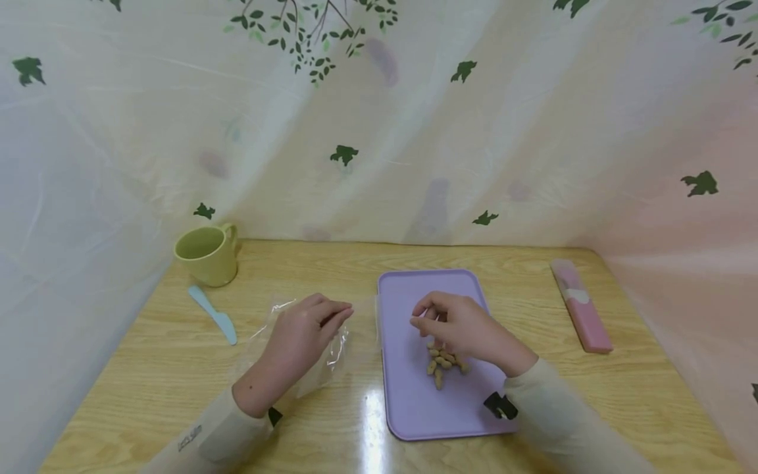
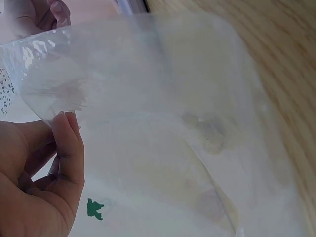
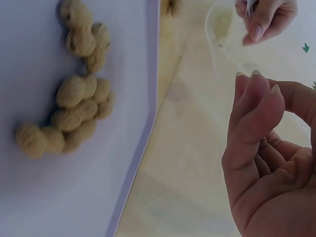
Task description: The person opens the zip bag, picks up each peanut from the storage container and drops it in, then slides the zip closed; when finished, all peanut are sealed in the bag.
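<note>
A clear plastic bag hangs from my left hand, whose thumb and fingers pinch its edge. Faint, blurred roundish shapes show through the film in the left wrist view. Over the purple tray hovers my right hand, fingers loosely bent, fingertips close together, with nothing visible between them. Below it, several unshelled peanuts lie in a small pile on the tray; in the head view the hand covers part of the pile.
At the back left stands a yellow-green mug, with a light blue spreader lying in front of it. A long pink package lies on the right of the wooden table. A patterned curtain hangs behind the table.
</note>
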Demonstrator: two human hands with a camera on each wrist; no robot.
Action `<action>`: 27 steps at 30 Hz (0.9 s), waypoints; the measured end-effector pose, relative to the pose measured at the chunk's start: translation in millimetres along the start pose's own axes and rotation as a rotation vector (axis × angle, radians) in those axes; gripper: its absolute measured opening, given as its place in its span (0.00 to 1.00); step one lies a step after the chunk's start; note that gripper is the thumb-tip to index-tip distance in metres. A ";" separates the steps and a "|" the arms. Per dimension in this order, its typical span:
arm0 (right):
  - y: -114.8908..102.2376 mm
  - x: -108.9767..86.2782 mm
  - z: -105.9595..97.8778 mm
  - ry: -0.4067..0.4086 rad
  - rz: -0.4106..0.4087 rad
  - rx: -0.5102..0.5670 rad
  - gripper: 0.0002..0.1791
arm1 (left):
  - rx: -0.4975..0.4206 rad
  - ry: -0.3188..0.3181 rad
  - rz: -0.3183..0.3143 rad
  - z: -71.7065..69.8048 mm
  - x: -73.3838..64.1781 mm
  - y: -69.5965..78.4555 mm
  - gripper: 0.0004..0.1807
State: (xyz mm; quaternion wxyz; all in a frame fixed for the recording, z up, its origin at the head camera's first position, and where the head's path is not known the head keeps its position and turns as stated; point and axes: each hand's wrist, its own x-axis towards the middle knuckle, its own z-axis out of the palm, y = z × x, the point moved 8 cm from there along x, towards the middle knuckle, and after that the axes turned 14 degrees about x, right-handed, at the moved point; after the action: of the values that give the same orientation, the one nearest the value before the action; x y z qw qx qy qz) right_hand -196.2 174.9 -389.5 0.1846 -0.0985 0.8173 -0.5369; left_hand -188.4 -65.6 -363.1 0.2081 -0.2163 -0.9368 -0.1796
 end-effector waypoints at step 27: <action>69.7 -12.6 -35.4 0.060 0.148 -0.171 0.08 | -0.005 0.010 0.004 0.0 1.0 1.3 0.06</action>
State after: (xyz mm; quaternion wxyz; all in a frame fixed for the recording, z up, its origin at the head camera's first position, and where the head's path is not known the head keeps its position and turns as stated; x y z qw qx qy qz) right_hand -196.6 237.4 -438.1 0.1902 -0.0371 0.8704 -0.4527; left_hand -188.5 -64.1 -362.3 0.2126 -0.2178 -0.9349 -0.1824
